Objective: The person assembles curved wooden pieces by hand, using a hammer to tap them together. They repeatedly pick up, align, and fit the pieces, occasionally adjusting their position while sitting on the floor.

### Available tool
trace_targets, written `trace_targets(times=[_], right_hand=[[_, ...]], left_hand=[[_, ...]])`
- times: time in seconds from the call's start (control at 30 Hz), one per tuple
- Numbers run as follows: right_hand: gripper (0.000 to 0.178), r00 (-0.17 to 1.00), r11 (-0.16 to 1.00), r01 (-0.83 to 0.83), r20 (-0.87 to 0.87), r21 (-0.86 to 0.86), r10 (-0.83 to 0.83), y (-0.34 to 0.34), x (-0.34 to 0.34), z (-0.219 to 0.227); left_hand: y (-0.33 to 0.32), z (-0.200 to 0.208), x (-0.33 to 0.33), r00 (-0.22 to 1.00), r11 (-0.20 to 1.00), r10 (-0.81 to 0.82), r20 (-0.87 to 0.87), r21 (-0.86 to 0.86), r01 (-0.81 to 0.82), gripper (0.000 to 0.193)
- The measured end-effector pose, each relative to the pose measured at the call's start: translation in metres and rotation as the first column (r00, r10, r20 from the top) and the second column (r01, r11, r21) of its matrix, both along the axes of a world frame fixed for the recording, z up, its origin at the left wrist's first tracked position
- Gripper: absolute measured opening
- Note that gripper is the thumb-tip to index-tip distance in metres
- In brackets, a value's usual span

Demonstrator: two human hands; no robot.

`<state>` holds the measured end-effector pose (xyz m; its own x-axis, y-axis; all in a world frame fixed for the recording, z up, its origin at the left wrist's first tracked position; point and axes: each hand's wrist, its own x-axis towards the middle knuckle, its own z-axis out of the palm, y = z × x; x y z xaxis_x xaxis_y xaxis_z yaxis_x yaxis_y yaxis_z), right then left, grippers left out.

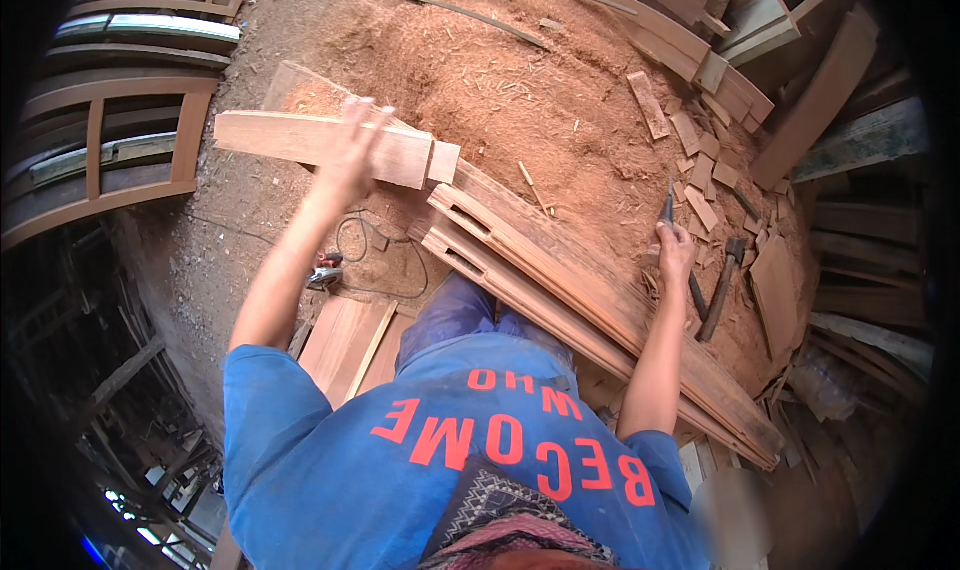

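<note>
My left hand (348, 160) is over a pale wooden board (270, 138) with a stepped end, at the left. Its fingers look stretched and apart, though motion smears them; I cannot tell if they touch the wood. On the right, my right hand (677, 253) is closed round a dark, narrow pointed tool (667, 208), tip facing away from me. Between my arms, long wooden pieces with slots cut near their ends (560, 270) slant from the middle to the lower right. The pale board lies across another timber near their far end.
Sawdust (480, 80) covers the ground ahead. Small wood offcuts (700, 165) and a hammer (722, 288) lie beyond my right hand. A corded power tool (324, 272) sits at left. Wooden frames (140, 140) stand far left; stacked planks (865, 230) fill the right.
</note>
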<state>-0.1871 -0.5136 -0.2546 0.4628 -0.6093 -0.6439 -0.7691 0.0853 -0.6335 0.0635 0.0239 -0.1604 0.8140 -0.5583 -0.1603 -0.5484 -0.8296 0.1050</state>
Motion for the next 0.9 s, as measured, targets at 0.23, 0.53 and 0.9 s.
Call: trace_targets(times=[0.23, 0.53, 0.9], right_hand=[[0.044, 0.909, 0.655, -0.321, 0.416, 0.684, 0.011, 0.117, 0.048, 0.142], [0.062, 0.986, 0.930, -0.071, -0.166, -0.362, 0.011, -0.082, -0.052, -0.007], [0.066, 0.633, 0.914, -0.345, -0.772, -0.214, 0.059, -0.227, -0.204, -0.125]], left_hand=[[-0.213, 0.060, -0.093, 0.861, 0.825, -0.503, 0.071, -0.257, 0.503, 0.068], [-0.132, 0.094, -0.141, 0.834, 0.954, -0.301, -0.463, -0.143, 0.264, 0.042], [-0.042, 0.039, -0.299, 0.641, 0.953, 0.290, -0.711, 0.156, -0.258, 0.041]])
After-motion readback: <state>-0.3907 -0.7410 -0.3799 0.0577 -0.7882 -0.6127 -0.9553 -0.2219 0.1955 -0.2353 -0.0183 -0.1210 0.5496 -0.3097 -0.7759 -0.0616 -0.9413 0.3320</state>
